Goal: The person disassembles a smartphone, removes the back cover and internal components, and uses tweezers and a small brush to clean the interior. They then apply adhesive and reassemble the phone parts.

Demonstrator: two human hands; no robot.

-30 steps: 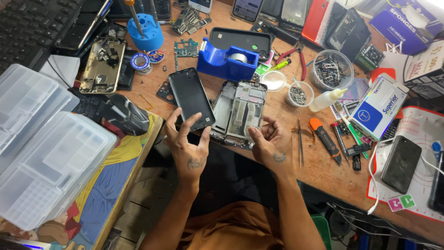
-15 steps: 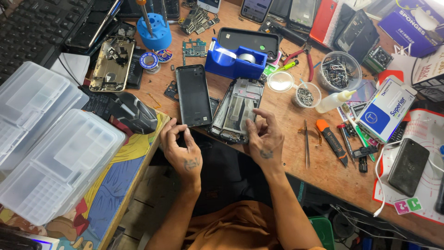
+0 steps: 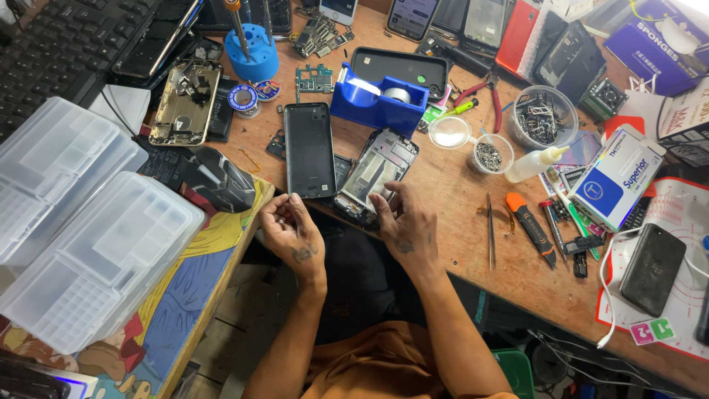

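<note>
Left hand [image 3: 292, 235] is loosely curled, grip holding nothing, fingertips just touching the black phone panel [image 3: 309, 149]. Right hand [image 3: 405, 223] rests half-open on the opened phone frame [image 3: 377, 174] on the counter [image 3: 458, 236].

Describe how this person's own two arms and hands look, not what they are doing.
Both arms are bare from wrist to above the elbow; no sleeves, gloves, watch or bracelet show. The left hand has a small dark tattoo on its back, near the wrist. The right hand bears a similar small dark mark on its back. An orange-brown garment covers the torso below. No rings can be made out on the fingers.
</note>
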